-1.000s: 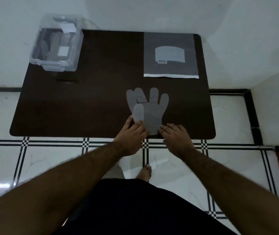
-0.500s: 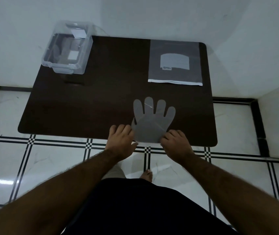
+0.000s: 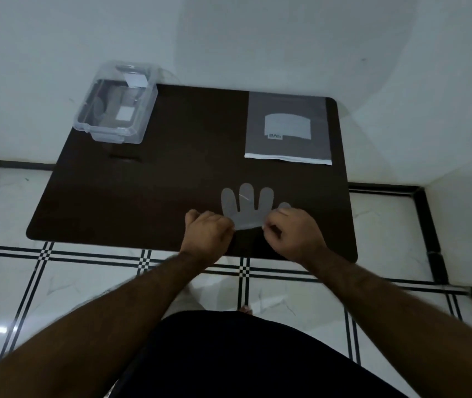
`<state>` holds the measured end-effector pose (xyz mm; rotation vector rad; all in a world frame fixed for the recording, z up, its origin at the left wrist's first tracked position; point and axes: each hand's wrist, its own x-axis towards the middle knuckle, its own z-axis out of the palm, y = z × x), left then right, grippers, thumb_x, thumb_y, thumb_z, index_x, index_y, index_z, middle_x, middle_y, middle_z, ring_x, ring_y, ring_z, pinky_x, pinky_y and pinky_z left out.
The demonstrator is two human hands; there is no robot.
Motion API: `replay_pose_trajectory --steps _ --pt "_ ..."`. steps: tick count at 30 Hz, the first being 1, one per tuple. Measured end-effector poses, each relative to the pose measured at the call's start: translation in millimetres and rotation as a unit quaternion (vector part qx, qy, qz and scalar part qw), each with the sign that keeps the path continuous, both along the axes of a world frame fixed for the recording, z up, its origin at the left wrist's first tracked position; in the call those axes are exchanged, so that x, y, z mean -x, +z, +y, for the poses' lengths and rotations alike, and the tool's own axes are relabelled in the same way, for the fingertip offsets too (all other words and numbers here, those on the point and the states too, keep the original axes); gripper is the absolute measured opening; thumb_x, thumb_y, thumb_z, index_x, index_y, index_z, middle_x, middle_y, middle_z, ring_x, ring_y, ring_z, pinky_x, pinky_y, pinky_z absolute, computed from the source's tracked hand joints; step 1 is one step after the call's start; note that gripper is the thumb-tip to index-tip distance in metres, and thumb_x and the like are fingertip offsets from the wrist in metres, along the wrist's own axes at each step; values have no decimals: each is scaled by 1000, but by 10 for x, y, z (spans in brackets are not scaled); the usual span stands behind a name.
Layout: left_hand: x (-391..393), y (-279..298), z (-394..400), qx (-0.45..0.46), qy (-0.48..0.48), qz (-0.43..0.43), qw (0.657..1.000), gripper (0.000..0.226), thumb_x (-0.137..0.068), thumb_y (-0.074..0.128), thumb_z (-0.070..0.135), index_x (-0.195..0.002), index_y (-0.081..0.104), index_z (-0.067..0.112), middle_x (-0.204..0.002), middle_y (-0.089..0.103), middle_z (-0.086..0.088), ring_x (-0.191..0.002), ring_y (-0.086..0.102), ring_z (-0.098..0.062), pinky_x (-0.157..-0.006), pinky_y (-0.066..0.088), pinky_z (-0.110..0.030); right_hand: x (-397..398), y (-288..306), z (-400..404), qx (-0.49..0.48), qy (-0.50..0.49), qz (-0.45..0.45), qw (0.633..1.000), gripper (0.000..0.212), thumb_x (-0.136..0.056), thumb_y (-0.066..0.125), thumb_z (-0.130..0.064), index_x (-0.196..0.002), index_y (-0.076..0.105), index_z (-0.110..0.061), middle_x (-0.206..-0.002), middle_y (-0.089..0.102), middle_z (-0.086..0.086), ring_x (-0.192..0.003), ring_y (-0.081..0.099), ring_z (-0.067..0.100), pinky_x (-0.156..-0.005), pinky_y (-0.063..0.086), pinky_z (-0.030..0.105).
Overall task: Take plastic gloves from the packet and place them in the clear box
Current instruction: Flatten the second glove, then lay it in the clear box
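A translucent plastic glove [image 3: 246, 209] lies near the front edge of the dark mat [image 3: 171, 182], fingers pointing away from me. My left hand [image 3: 207, 232] pinches its cuff on the left side and my right hand [image 3: 292, 232] pinches it on the right, covering the thumb part. The glove packet [image 3: 288, 129], grey with a white strip along its near edge, lies flat at the back right of the mat. The clear box [image 3: 117, 104] stands open at the back left corner, with pale gloves visible inside.
The mat lies on a white tiled floor [image 3: 85, 282] with black lines. White walls [image 3: 257, 38] close in behind and on the right. My dark shorts and a foot show at the bottom.
Both hands went from lying flat at the glove's cuff to fists pinching its two sides. The glove's folded finger has been spread out flat.
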<state>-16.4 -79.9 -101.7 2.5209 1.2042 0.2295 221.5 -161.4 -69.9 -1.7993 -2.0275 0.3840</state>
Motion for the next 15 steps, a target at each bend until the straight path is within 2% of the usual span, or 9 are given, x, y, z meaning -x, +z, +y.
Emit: replay_pose_trajectory --steps 2,4,6,8,11,15 --pt "7 207 184 27 13 -32 999 17 -107 56 35 -109 73 35 -101 70 17 -104 62 -8 -100 30 -38 -40 216 147 -5 -12 17 1000 9 -97 70 -28 -98 74 -21 -90 70 -7 -81 63 7 -76 59 34" --pt "19 445 384 92 22 -97 991 14 -106 62 32 -110 74 36 -97 71 21 -99 66 -3 -105 42 -41 -94 452 321 -15 -27 31 999 9 -95 72 -29 -101 74 -23 -94 72 -9 -85 65 6 -78 61 34" --pt "34 701 587 165 28 -183 969 14 -104 69 23 -111 77 32 -98 76 17 -95 74 -2 -96 60 -43 -146 692 535 -30 -44 68 996 8 -94 74 -28 -99 75 -22 -92 73 -9 -85 67 7 -78 63 37" --pt "42 1006 817 196 34 -236 951 14 -101 73 16 -111 79 25 -102 80 10 -97 77 -5 -90 64 -35 -172 951 793 -23 -65 119 991 3 -94 77 -25 -96 77 -23 -89 74 -10 -83 70 7 -78 64 37" --pt "85 1459 1239 161 26 -267 950 10 -100 77 17 -106 81 24 -96 80 11 -93 77 -6 -83 61 -26 -154 1386 1227 -18 -85 200 976 12 -93 80 -21 -86 75 -29 -84 76 -8 -79 72 10 -76 64 37" --pt "251 1891 1802 108 38 -297 948 7 -97 80 19 -102 84 19 -96 82 1 -92 78 -14 -87 63 -34 -50 1850 1779 7 -90 247 965 9 -90 82 -16 -84 78 -19 -74 78 -3 -74 76 15 -72 64 35"
